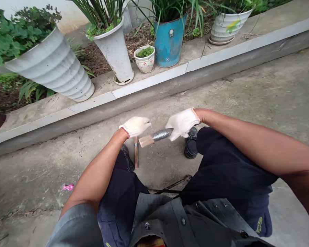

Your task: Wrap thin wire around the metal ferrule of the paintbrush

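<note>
My right hand (181, 123), in a white knit glove, is closed around the dark end of a wire-wound wooden stick (161, 134). Silvery wire wraps its middle, and the bare pale wood points left. Just to the left, my left hand (136, 126), gloved too, has thumb and fingers pinched together. From its fingertips a thin strand of wire (151, 127) seems to run toward the stick, though it is very faint. Below that hand a reddish-brown wooden handle (136, 152) stands or lies by my shoe; its upper end is hidden behind the glove.
Beyond my hands runs a low concrete curb (149, 80). On it are a ribbed white pot (56, 65), a tall white pot (115, 51), a small pot (145, 63) and a blue bucket (169, 44). A pink object (68, 187) lies on the concrete at left.
</note>
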`<move>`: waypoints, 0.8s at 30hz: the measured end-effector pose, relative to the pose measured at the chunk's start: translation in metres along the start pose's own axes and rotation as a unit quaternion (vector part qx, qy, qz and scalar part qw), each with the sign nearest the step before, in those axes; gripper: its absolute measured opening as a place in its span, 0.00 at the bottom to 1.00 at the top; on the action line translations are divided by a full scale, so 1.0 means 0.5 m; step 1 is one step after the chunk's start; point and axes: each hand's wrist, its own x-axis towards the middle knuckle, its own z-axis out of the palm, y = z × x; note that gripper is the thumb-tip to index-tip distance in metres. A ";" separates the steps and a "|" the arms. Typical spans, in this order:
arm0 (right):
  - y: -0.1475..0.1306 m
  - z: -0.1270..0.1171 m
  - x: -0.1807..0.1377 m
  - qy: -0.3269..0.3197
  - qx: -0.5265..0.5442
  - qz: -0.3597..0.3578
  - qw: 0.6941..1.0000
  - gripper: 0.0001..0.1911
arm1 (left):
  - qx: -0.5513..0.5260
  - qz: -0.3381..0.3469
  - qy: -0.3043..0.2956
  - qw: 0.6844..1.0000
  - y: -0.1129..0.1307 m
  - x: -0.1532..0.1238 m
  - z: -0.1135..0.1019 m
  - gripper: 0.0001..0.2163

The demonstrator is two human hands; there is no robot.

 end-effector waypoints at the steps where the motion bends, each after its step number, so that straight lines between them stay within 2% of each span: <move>1: 0.004 0.007 0.010 -0.015 -0.035 0.009 0.999 0.16 | 0.024 -0.007 -0.007 1.000 0.005 0.002 0.001 0.19; 4: 0.016 0.024 0.045 -0.008 -0.162 0.049 0.986 0.12 | 0.072 -0.013 -0.037 0.997 0.031 0.001 0.005 0.21; 7: 0.024 0.022 0.071 0.088 -0.250 0.106 0.958 0.08 | 0.086 -0.002 -0.055 0.995 0.064 -0.004 0.011 0.23; 11: 0.019 -0.009 0.075 0.222 -0.232 0.161 0.933 0.11 | 0.095 -0.015 -0.028 0.995 0.084 -0.006 0.019 0.23; 13: 0.012 -0.026 0.066 0.269 -0.206 0.154 0.928 0.16 | 0.090 -0.020 0.002 0.996 0.077 -0.004 0.019 0.22; 16: 0.002 -0.042 0.042 0.308 -0.159 0.116 0.931 0.22 | 0.069 -0.020 0.021 0.997 0.050 -0.002 0.010 0.21; 20: -0.008 -0.044 -0.003 0.281 -0.040 0.021 0.959 0.24 | 0.035 -0.012 0.011 0.999 0.011 -0.004 0.001 0.20; 24: -0.020 -0.031 -0.035 0.178 0.076 -0.027 0.981 0.22 | -0.001 -0.011 -0.004 1.000 -0.007 -0.007 0.000 0.17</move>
